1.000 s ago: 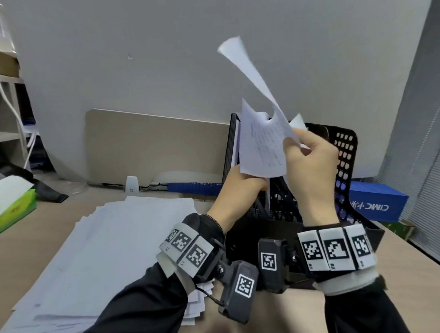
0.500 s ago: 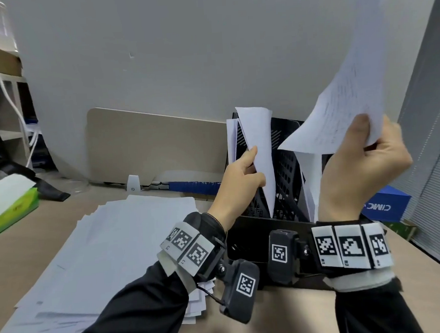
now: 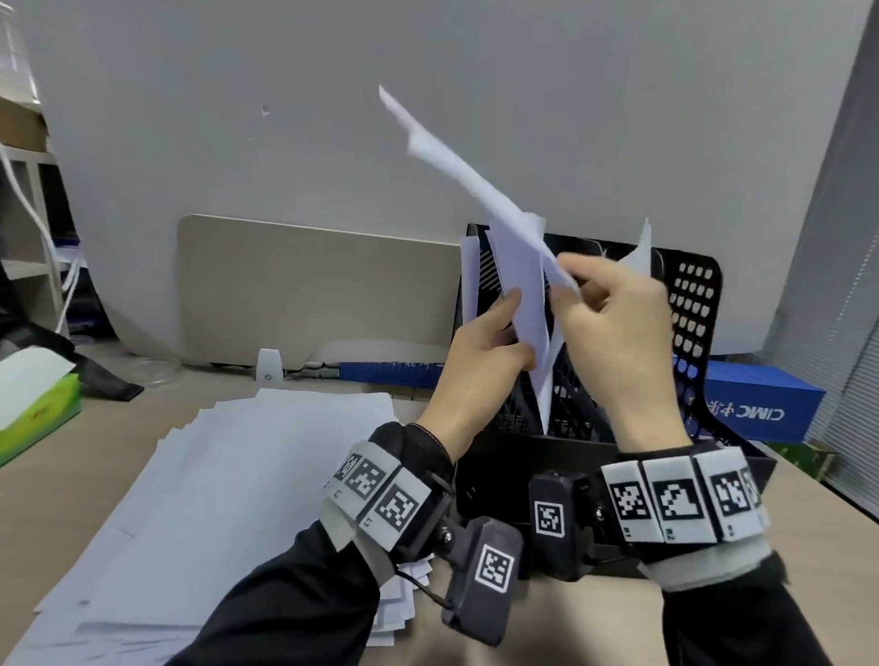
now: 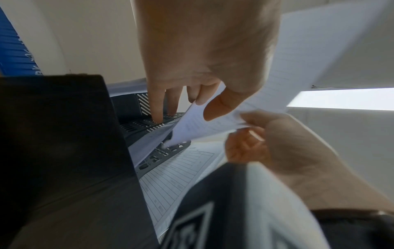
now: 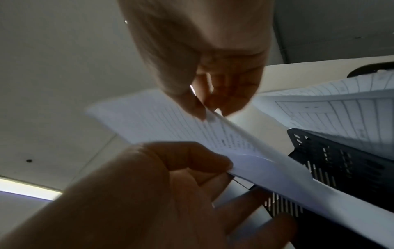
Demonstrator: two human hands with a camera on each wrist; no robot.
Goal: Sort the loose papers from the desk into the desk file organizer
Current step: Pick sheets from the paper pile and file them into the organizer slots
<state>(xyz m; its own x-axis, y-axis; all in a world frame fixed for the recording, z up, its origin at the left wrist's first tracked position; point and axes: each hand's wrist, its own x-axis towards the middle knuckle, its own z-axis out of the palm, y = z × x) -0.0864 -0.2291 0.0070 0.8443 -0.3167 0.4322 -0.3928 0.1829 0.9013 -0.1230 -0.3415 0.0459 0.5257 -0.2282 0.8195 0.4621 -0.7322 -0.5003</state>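
A black mesh file organizer [image 3: 699, 317] stands at the far side of the desk, with sheets upright in its slots. My left hand [image 3: 499, 329] pinches a white sheet [image 3: 524, 286] whose lower end reaches into a left slot. In the left wrist view the thumb [image 4: 221, 104] lies on the paper and the other fingers [image 4: 157, 107] reach to a divider [image 4: 149, 124]. My right hand [image 3: 565, 278] pinches the lower edge of a second printed sheet [image 3: 459, 177], which slants up and left, over the first. The pinch shows in the right wrist view [image 5: 211, 109]. A loose paper stack [image 3: 241, 489] lies left.
A green tissue box [image 3: 15, 410] sits at the far left of the desk and a blue box [image 3: 755, 401] lies behind the organizer. A beige panel [image 3: 321, 288] leans on the wall. Another printed sheet [image 5: 341, 104] stands in a right slot.
My right hand has come down and left from high on the right, bringing its sheet beside my left hand. The left hand has stayed on the sheet in the organizer.
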